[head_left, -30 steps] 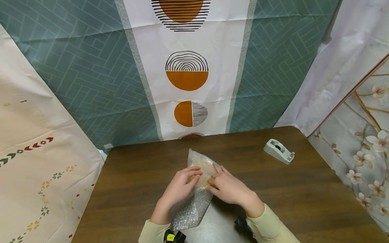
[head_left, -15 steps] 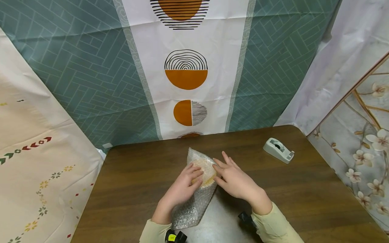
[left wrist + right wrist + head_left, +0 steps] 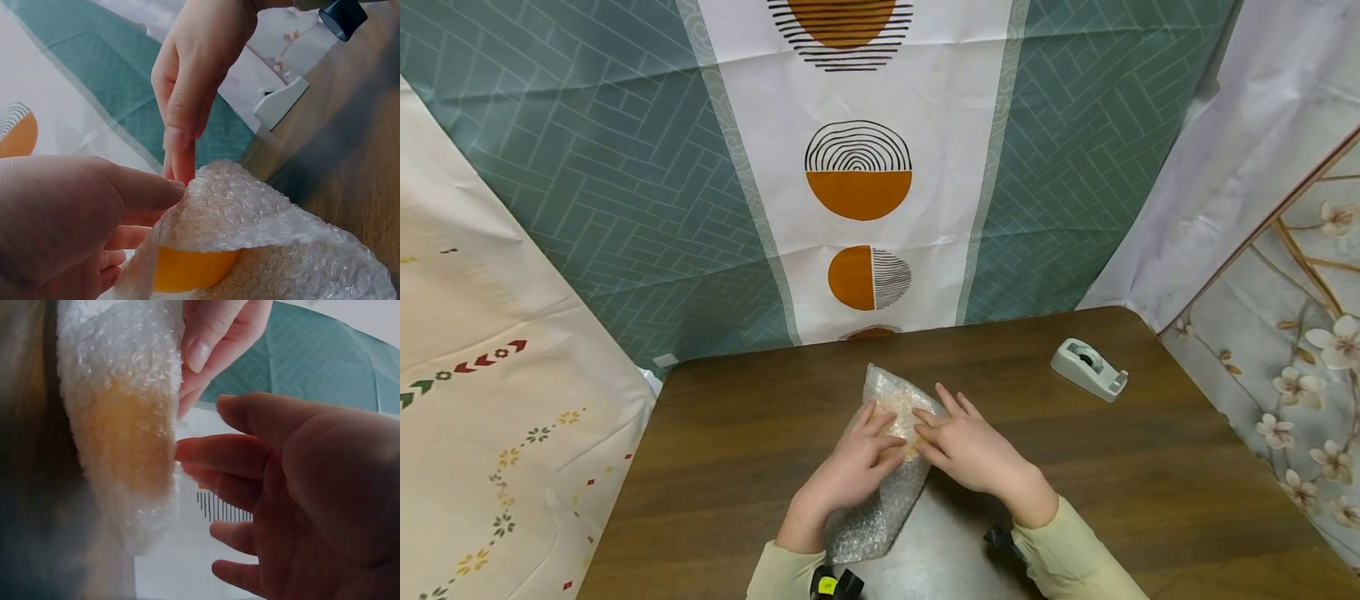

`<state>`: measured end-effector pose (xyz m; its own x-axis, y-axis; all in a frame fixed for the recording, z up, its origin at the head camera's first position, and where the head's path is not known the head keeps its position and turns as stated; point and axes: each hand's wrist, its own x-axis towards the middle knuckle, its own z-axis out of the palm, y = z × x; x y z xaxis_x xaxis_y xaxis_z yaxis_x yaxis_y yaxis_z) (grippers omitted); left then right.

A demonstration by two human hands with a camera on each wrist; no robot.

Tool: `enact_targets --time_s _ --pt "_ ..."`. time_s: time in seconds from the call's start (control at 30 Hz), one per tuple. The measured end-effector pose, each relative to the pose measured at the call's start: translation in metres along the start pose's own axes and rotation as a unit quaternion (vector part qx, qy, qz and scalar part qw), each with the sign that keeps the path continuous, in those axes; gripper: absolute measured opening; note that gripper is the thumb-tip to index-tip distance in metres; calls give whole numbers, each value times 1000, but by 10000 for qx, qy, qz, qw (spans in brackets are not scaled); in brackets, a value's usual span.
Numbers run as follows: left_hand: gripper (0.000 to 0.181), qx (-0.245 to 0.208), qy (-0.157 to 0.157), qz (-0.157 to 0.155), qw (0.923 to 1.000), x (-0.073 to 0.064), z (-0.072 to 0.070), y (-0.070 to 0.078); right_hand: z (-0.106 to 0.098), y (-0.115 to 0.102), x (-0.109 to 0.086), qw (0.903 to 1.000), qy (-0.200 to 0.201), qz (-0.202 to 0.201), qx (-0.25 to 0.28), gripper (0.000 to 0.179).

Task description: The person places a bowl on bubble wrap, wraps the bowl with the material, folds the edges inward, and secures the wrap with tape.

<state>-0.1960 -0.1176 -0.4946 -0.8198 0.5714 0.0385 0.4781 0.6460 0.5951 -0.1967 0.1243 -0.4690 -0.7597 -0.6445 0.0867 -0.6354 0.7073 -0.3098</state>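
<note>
A sheet of bubble wrap (image 3: 880,508) lies folded over a smooth yellow-orange object (image 3: 190,269) with a curved edge. Most of that object is covered, so its kind does not show. My left hand (image 3: 856,462) rests on the left side of the bundle, fingers spread and fairly straight. Its thumb touches the folded edge of the wrap in the left wrist view. From the right side, my right hand (image 3: 973,450) reaches in with extended fingers. In the right wrist view its index fingertip meets the edge of the wrap, while the thumb stays apart from it.
A white tape dispenser (image 3: 1088,370) stands at the back right of the brown wooden table (image 3: 737,433). Behind the table hangs a green and white patterned cloth (image 3: 700,208). Below the bundle, a greyish shiny patch (image 3: 943,550) shows on the table.
My right hand moved off the bundle to the right, then came back to touch it. My left hand stayed on the wrap, its fingers shifting slightly and straightening. The bundle hardly moved.
</note>
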Motion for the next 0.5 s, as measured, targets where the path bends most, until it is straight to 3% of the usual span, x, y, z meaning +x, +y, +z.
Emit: enact_targets --time_s 0.13,0.5 --pt "40 57 22 11 10000 1 3 -2 6 -1 2 9998 -84 -26 -194 39" --pt "48 103 -18 105 9999 0 2 -7 16 -10 6 9972 -370 652 40 50"
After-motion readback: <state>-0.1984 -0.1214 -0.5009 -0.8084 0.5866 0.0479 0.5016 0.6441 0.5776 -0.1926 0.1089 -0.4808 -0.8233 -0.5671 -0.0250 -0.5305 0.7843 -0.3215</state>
